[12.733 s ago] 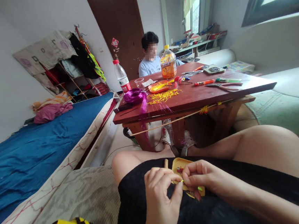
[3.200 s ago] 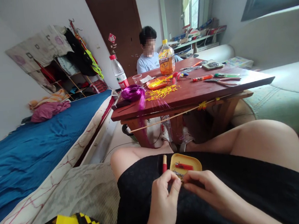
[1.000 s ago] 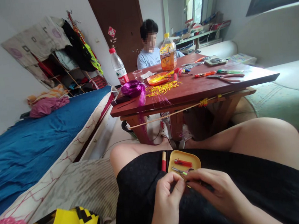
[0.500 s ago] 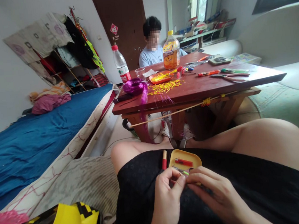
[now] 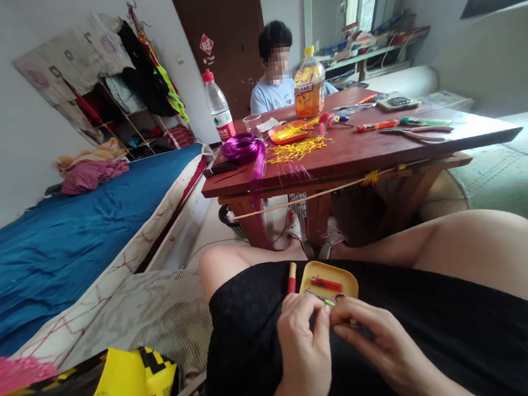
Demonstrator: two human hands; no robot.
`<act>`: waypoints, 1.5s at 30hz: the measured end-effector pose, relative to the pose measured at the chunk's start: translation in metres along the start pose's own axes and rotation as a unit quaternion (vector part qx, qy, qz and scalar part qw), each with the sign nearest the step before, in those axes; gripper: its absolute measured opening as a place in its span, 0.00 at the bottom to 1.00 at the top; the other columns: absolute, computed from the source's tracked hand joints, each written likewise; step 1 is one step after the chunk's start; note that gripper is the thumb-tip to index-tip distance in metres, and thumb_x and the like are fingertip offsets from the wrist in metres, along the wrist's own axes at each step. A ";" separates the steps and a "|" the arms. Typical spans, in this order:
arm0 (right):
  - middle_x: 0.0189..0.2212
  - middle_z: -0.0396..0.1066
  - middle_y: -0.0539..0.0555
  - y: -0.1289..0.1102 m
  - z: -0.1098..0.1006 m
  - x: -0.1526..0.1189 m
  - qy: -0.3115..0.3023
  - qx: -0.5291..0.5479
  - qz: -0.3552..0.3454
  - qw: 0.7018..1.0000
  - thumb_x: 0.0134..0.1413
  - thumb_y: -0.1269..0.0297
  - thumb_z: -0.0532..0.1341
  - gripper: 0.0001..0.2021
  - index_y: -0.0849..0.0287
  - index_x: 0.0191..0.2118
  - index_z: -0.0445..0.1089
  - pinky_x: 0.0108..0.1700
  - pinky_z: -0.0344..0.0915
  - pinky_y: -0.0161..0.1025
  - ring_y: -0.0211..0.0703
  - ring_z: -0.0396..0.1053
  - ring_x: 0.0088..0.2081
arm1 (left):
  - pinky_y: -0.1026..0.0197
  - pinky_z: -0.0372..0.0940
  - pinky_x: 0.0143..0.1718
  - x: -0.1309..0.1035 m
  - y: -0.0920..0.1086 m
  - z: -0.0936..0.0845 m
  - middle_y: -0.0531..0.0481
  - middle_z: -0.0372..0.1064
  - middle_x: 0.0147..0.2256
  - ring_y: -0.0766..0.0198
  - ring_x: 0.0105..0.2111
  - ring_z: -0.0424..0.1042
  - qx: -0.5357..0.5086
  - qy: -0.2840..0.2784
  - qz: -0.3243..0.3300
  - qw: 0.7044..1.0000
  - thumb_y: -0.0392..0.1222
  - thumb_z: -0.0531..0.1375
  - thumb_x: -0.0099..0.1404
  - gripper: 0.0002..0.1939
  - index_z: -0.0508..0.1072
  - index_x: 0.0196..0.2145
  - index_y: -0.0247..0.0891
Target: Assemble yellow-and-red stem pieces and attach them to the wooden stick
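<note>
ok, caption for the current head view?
Left hand and right hand close together by a yellow tray on the lap, facing a table with purple strands and yellow pieces.

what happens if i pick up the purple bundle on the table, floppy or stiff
The purple bundle is likely floppy: its tail droops over the edge of the table. Its fine strands suggest it's light, and their sheen hints at slipperiness.

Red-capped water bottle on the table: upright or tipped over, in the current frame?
Upright: the bottle stands on the table, red cap on top.
</note>
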State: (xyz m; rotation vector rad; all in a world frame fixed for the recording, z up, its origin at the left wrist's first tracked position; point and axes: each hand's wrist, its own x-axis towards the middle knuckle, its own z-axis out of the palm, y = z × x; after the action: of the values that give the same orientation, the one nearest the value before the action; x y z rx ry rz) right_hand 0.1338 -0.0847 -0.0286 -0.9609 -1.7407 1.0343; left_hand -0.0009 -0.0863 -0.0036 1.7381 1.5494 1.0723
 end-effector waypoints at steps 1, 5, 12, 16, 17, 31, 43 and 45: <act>0.25 0.67 0.51 0.001 0.000 0.002 0.015 -0.008 0.006 1.000 0.56 0.65 0.55 0.07 0.57 0.28 0.66 0.32 0.63 0.33 0.39 0.66 0.28 | 0.63 0.57 0.30 0.002 -0.002 0.000 0.53 0.64 0.23 0.64 0.26 0.63 -0.038 -0.018 -0.034 0.999 0.38 0.53 0.61 0.10 0.64 0.22 0.38; 0.24 0.67 0.51 0.002 -0.006 0.012 0.019 -0.034 0.029 0.999 0.54 0.66 0.56 0.07 0.59 0.28 0.68 0.31 0.62 0.34 0.39 0.66 0.27 | 0.65 0.55 0.26 0.010 -0.007 0.001 0.54 0.60 0.21 0.67 0.23 0.59 -0.213 -0.144 -0.147 0.955 0.48 0.52 0.63 0.14 0.65 0.24 0.37; 0.36 0.71 0.54 0.045 -0.037 0.046 -0.113 -0.126 0.135 0.976 0.52 0.68 0.56 0.14 0.60 0.46 0.64 0.34 0.65 0.34 0.41 0.70 0.35 | 0.67 0.43 0.20 0.023 -0.021 0.002 0.56 0.60 0.15 0.73 0.16 0.50 -0.347 -0.136 -0.233 0.898 0.50 0.60 0.54 0.17 0.64 0.18 0.35; 0.28 0.71 0.54 0.082 -0.030 0.052 -0.140 -0.253 0.201 0.936 0.52 0.70 0.58 0.04 0.63 0.29 0.69 0.37 0.65 0.42 0.45 0.69 0.34 | 0.68 0.43 0.20 0.032 -0.035 0.001 0.55 0.61 0.17 0.74 0.17 0.49 -0.361 -0.094 -0.249 0.894 0.50 0.60 0.53 0.16 0.65 0.19 0.34; 0.29 0.71 0.54 0.088 -0.023 0.050 -0.155 -0.277 0.214 0.924 0.53 0.69 0.59 0.05 0.63 0.30 0.69 0.38 0.65 0.43 0.44 0.69 0.35 | 0.68 0.43 0.20 0.033 -0.038 0.001 0.55 0.61 0.17 0.74 0.17 0.50 -0.363 -0.088 -0.252 0.893 0.50 0.60 0.53 0.16 0.66 0.20 0.34; 0.32 0.70 0.54 0.090 0.014 0.035 -0.121 -0.224 0.267 0.930 0.58 0.63 0.55 0.09 0.63 0.37 0.66 0.38 0.66 0.43 0.43 0.69 0.35 | 0.67 0.44 0.20 0.024 -0.040 0.006 0.54 0.62 0.18 0.73 0.17 0.52 -0.370 -0.060 -0.263 0.889 0.48 0.61 0.53 0.13 0.69 0.23 0.33; 0.22 0.67 0.50 0.004 -0.005 0.026 0.092 0.210 0.193 0.954 0.43 0.51 0.63 0.16 0.61 0.26 0.66 0.27 0.62 0.33 0.39 0.66 0.25 | 0.67 0.49 0.23 0.014 -0.014 0.005 0.53 0.63 0.19 0.70 0.21 0.55 -0.331 -0.102 -0.211 0.914 0.47 0.58 0.57 0.13 0.70 0.23 0.34; 0.23 0.69 0.51 0.004 -0.004 0.023 0.092 0.143 0.146 0.975 0.48 0.55 0.60 0.13 0.60 0.26 0.69 0.30 0.63 0.34 0.40 0.67 0.27 | 0.66 0.49 0.23 0.013 -0.013 0.005 0.52 0.64 0.21 0.70 0.21 0.55 -0.324 -0.125 -0.208 0.914 0.47 0.57 0.58 0.13 0.71 0.24 0.33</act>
State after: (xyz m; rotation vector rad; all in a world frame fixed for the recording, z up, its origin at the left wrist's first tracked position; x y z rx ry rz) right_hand 0.1311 -0.0610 -0.0244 -1.1054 -1.2809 1.2987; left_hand -0.0034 -0.0714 -0.0145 0.9897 1.1442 0.9482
